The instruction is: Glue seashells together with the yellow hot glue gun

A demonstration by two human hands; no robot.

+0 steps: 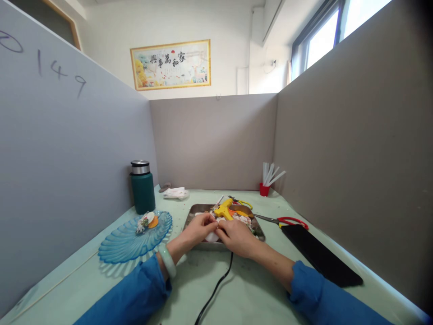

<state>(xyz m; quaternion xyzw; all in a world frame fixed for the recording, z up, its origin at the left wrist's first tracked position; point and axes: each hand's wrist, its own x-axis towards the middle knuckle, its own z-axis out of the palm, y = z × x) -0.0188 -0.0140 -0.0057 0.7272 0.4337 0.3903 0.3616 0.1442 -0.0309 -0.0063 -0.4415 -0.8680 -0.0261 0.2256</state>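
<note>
Both hands meet over the near edge of a metal tray [194, 211] in the middle of the table. My left hand [197, 230] has its fingers pinched together on a small pale piece I cannot make out. My right hand [237, 237] is curled beside it, fingertips touching the same spot above a white shell-like piece [212, 237]. A yellow glue gun [223, 209] lies in the tray just behind the hands, among several small shells. Its black cord [216, 286] runs toward me.
A blue glass plate [125, 243] with a few shells sits at the left, a green flask [142, 187] behind it. Red-handled scissors [287, 221] and a black phone [320, 257] lie at the right. A red cup of white sticks [264, 189] stands at the back. Partition walls enclose three sides.
</note>
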